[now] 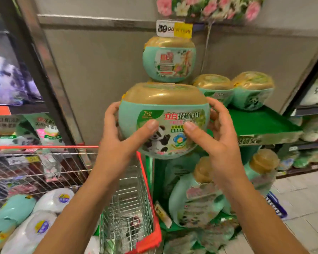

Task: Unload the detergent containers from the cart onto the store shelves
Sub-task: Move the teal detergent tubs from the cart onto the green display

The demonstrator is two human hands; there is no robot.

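Above the far right corner of the cart (pixel 128 198), we are holding the upright detergent tub (pixel 163 114) with our left hand (pixel 117 142) and right hand (pixel 220 143) clamped on its two sides, and the green shelf (pixel 261 121) is lying just beyond it, to the right.

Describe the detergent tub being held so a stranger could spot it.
Find the green shelf against the grey wall. Just left of it, the left hand and right hand grip a round mint gold-lidded tub. Unlike the tubs resting there, it is held in the air, panda label facing you.
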